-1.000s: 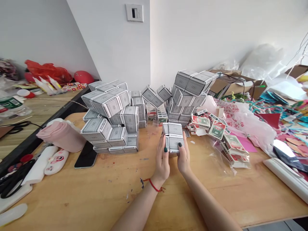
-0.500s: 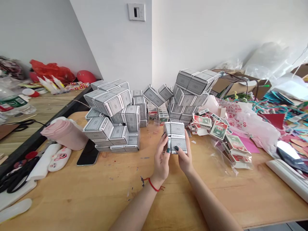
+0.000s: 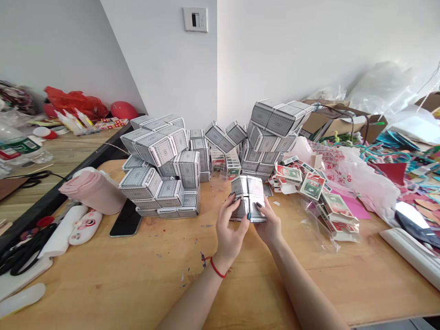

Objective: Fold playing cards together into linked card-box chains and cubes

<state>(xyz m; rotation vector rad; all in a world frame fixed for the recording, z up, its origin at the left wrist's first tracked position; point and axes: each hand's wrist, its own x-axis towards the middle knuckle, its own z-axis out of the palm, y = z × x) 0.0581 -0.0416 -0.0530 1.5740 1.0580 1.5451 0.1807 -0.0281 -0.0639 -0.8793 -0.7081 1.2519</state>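
Note:
Between my hands is a box folded from playing cards (image 3: 255, 187), its grey patterned card backs facing out and a seam crossing its middle. My left hand (image 3: 231, 224) grips its left side, the thumb lying on the near face. On the right side my right hand (image 3: 269, 223) has its fingers pressed against the box. Behind, a stack of similar card boxes (image 3: 160, 146) rises on the left and another stack (image 3: 271, 133) on the right. Two rows of red and green card packs (image 3: 225, 162) stand between the stacks.
Opened card packs (image 3: 312, 185) and clear wrapping lie to the right on the wooden table (image 3: 154, 279). A black phone (image 3: 126, 219), a pink roll (image 3: 92, 192) and white rolls are at left. Plastic bags (image 3: 357, 172) and coloured craft scraps cover the right side.
The card box has turned and tilted slightly between my hands, its seam shifting right. My left thumb has slid right across its near face, and my right hand has moved a little to the right.

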